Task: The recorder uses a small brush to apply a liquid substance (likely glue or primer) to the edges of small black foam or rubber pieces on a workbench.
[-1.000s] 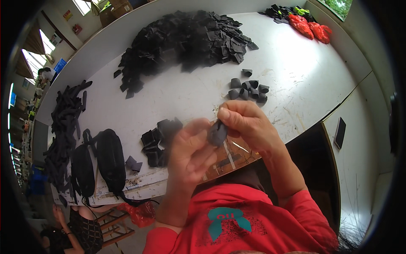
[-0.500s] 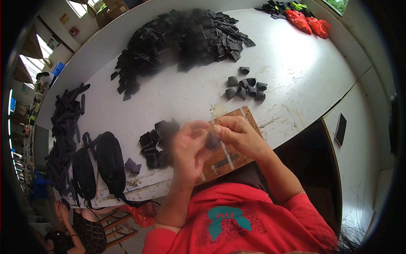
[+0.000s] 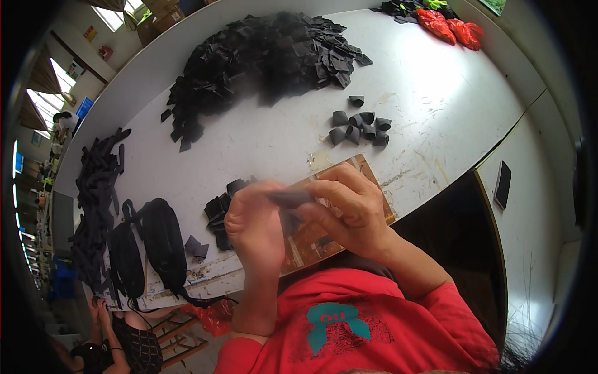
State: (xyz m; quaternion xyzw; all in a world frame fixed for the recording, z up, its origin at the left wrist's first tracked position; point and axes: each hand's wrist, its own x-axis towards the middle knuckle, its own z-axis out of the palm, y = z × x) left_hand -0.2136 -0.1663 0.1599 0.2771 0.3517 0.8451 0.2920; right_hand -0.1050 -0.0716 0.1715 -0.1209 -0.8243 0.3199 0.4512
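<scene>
1. turned a small dark grey curled piece of sheet material (image 3: 291, 198) from hanging downward to nearly level between both hands since the earlier frame.
2. pinching its right end between thumb and bent fingers of the right hand (image 3: 352, 209); curling the fingers of the left hand (image 3: 256, 215) at its left end, too blurred to tell whether gripping.
3. held over a brown flat wooden board with pale strips (image 3: 305, 246), much of it hidden behind the right hand.
4. partly blocked by the left hand: a group of black folded pieces (image 3: 218, 215) on a white scuffed table (image 3: 261, 143).
5. lying farther left: a lone dark grey folded scrap (image 3: 196, 247), two black elongated fabric pouches (image 3: 163, 243) and a heap of black narrow strips (image 3: 96, 181).
6. scattered beyond the board: a cluster of dark grey curled loops (image 3: 367, 132).
7. piled farther back: a broad mound of black flat pieces (image 3: 268, 56); set in the far right corner, red plastic bags (image 3: 436, 26).
</scene>
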